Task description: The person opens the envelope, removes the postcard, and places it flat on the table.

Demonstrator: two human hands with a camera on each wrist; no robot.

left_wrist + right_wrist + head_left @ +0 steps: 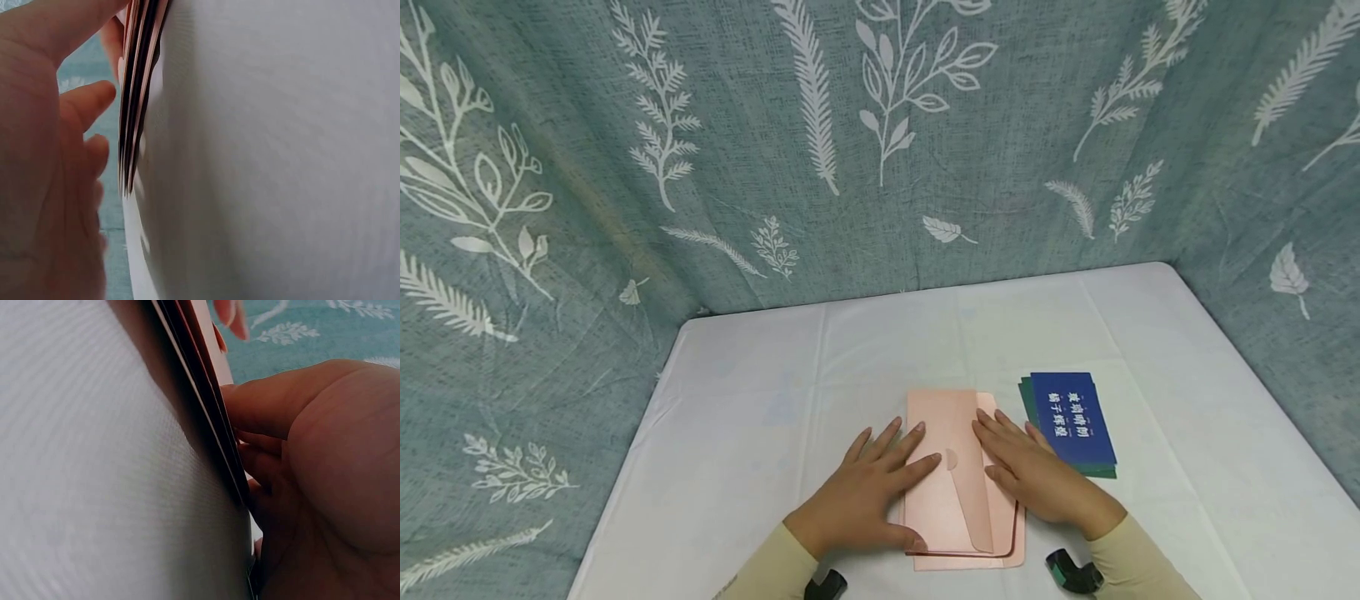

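A small stack of pale pink envelopes [934,508] lies on the table in the head view, the top one with its long flap folded across and a rounded tab near the middle. My left hand [861,500] spreads its fingers over the left side, thumb at the lower edge. On the right side my right hand [1047,477] lies with nearly straight fingers, its tips on the top envelope beside the flap. Layered envelope edges [139,81] show side-on in the left wrist view. The right wrist view has the stacked edges [199,394] beside my right thumb and fingers.
Right of the envelopes sits a pile of blue cards [1078,446] with white characters, green ones [1027,400] peeking out beneath. White cloth covers the table [752,400]. A grey-green leaf-patterned curtain [722,150] hangs behind and at both sides.
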